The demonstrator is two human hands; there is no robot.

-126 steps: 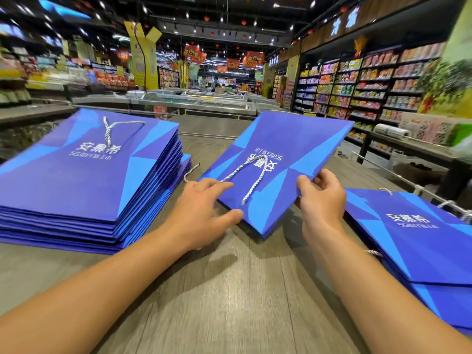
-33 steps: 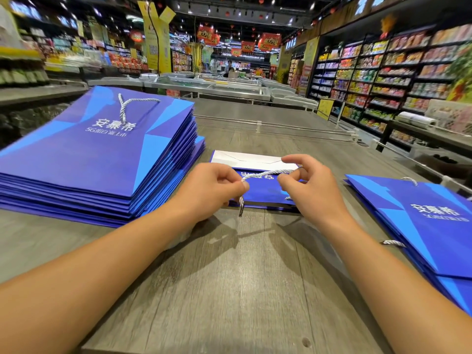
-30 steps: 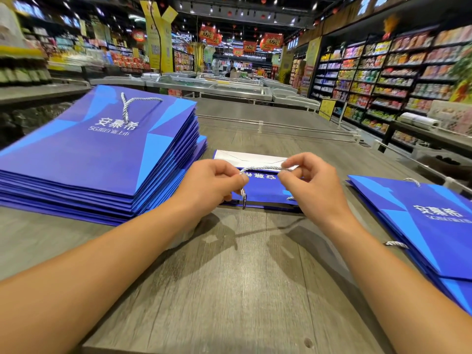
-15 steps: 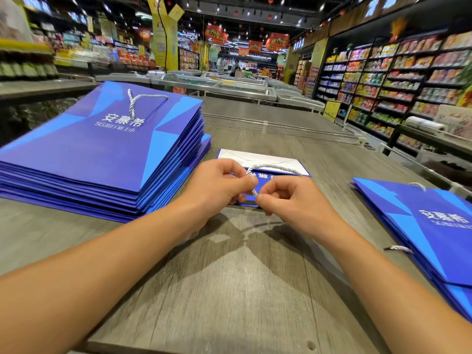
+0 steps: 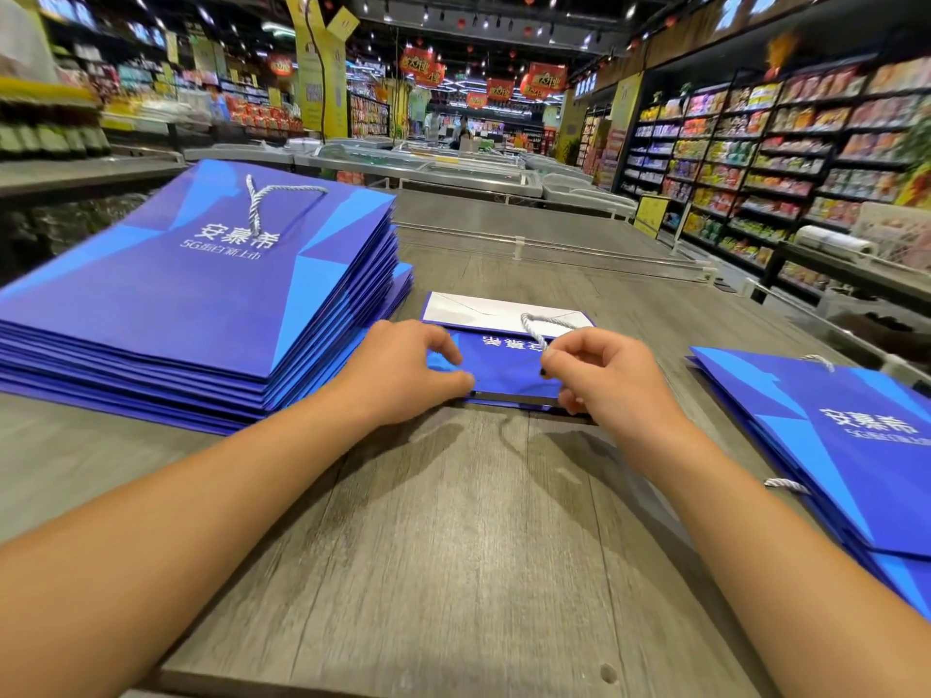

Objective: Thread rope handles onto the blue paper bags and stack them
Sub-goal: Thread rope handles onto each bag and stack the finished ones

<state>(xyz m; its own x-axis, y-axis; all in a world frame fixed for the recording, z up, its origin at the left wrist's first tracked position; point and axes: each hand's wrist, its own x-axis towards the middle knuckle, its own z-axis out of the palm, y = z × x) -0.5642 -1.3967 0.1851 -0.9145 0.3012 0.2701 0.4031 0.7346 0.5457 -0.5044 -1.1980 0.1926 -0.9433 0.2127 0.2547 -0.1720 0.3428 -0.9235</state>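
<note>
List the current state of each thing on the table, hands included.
left hand: fingers curled, holding the near edge of the middle bag
right hand: pinching the rope handle
rope handle: looped over the middle bag, one end in the right hand
middle bag: flat on the table, white inside showing at the far end
left stack: tall, top bag has its handle
right stack: low, flat

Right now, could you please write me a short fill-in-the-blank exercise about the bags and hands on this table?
1. The tall stack of blue bags lies on the person's ____ side.
2. The right hand pinches the white ____ of the middle bag.
3. The left hand holds the middle bag's near ____ corner.
4. The bags lie on a grey ____ table.

Missing words: left; rope; left; wooden
</note>
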